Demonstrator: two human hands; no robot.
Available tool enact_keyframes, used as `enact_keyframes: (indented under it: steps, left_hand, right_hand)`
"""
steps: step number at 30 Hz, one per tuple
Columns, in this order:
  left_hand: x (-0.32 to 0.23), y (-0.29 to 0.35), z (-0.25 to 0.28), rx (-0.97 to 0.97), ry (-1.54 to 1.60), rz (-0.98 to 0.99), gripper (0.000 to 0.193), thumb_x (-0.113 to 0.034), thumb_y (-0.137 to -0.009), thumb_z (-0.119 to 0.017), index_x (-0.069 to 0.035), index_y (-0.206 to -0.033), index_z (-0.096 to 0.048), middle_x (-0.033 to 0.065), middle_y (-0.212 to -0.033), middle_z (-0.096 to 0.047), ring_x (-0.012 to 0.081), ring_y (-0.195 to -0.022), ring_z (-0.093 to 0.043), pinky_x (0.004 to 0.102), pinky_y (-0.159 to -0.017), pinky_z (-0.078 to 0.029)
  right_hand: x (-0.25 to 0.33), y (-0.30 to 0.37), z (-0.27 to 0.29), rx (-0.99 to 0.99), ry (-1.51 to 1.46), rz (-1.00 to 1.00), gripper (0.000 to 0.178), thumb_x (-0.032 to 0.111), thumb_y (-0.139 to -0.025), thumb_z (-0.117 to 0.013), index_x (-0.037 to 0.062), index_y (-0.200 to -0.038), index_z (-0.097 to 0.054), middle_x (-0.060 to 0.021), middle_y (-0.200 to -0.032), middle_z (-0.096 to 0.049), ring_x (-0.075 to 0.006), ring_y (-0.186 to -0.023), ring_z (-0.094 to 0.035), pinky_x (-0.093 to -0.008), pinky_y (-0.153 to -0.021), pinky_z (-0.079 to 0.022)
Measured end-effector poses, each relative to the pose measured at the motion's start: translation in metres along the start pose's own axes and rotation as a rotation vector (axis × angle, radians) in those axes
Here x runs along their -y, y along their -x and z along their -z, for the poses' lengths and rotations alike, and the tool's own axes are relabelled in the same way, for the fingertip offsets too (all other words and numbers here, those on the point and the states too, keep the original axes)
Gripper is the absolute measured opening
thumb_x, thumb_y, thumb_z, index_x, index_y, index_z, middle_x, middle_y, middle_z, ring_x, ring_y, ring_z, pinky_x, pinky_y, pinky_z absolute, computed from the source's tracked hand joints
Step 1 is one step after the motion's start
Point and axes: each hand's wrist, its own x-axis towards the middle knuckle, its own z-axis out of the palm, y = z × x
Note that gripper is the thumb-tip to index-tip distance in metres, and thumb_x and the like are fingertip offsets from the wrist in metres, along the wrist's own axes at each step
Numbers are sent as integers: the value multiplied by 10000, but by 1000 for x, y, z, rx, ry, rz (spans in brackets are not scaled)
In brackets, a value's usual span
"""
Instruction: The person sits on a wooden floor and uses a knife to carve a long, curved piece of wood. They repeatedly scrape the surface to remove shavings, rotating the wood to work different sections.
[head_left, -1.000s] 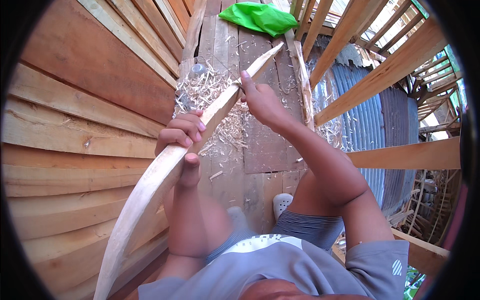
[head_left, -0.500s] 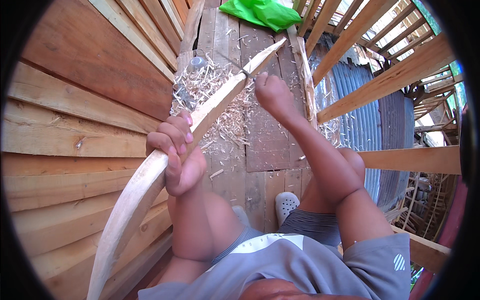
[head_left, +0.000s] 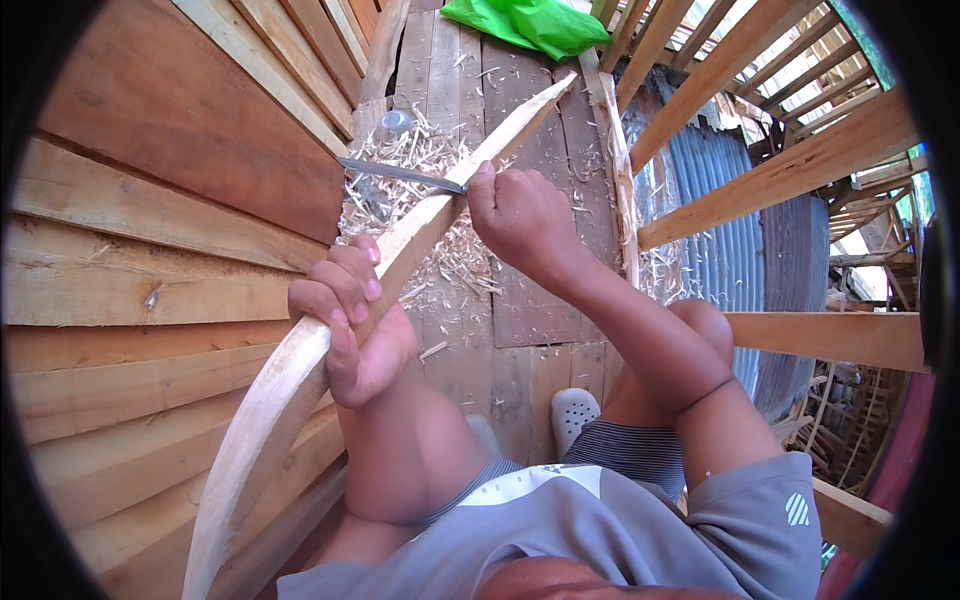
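Note:
A long, curved piece of pale wood (head_left: 262, 405) runs from the lower left up to a tapered tip near the top middle. My left hand (head_left: 352, 318) is wrapped round it at about its middle, fingers over the upper face and thumb on the near side. My right hand (head_left: 525, 218) is closed in a fist beside the wood, gripping a knife (head_left: 400, 174) whose handle is hidden in the fingers. The knife's long, narrow blade lies across the upper face of the wood and points left toward the plank wall.
Curled wood shavings (head_left: 455, 262) litter the plank floor (head_left: 535, 290), with a clear plastic container (head_left: 396, 122) among them. A plank wall (head_left: 160, 270) stands close at left. Wooden rails (head_left: 780, 190) and corrugated metal sheets (head_left: 735, 215) are at right. A green plastic bag (head_left: 535, 25) lies at the far end.
My right hand and the knife have come nearer along the wood, toward my left hand. The blade now shows more plainly across it. My left hand keeps its hold, nearly still.

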Motion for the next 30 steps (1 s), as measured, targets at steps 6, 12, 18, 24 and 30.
enact_keyframes:
  steps: [6, 12, 18, 24, 30]
  left_hand:
    - [0, -3, 1, 161, 14, 21, 225, -260, -765, -588, -189, -813, -381, -41, -717, -362, 133, -754, -380, 370, -851, -298]
    - [-3, -6, 4, 146, 74, 9, 313, -292, -786, -693, -159, -766, -410, -27, -661, -408, 139, -675, -417, 374, -778, -329]
    - [-12, -8, 19, 198, 70, -24, 315, -300, -778, -697, -161, -763, -414, -27, -657, -408, 138, -671, -421, 364, -765, -333]
    - [-19, -8, 17, 166, 91, -31, 333, -323, -763, -709, -165, -762, -416, -34, -658, -413, 132, -670, -424, 360, -749, -332]
    - [-26, 1, -2, 217, 114, -1, 330, -332, -763, -703, -169, -766, -416, -39, -662, -418, 128, -668, -425, 349, -744, -326]
  right_hand:
    - [-98, -56, -4, -171, -82, -222, 603, 376, -967, -295, -79, -804, -656, -354, -875, -622, -501, -894, -609, -542, -877, -455]
    - [-108, -59, -8, -310, -7, -155, 606, 383, -962, -284, -56, -783, -662, -319, -864, -643, -500, -874, -619, -543, -880, -459]
    - [-62, -45, 1, -38, -9, -159, 566, 370, -964, -282, -57, -923, -651, -331, -981, -632, -481, -970, -604, -536, -912, -444]
    - [-75, -46, -2, -85, -3, -103, 574, 357, -964, -283, -71, -851, -648, -347, -949, -623, -508, -953, -592, -545, -917, -430]
    - [-170, -66, -18, -239, -51, -187, 583, 348, -967, -288, -84, -798, -642, -337, -923, -638, -526, -925, -594, -530, -910, -443]
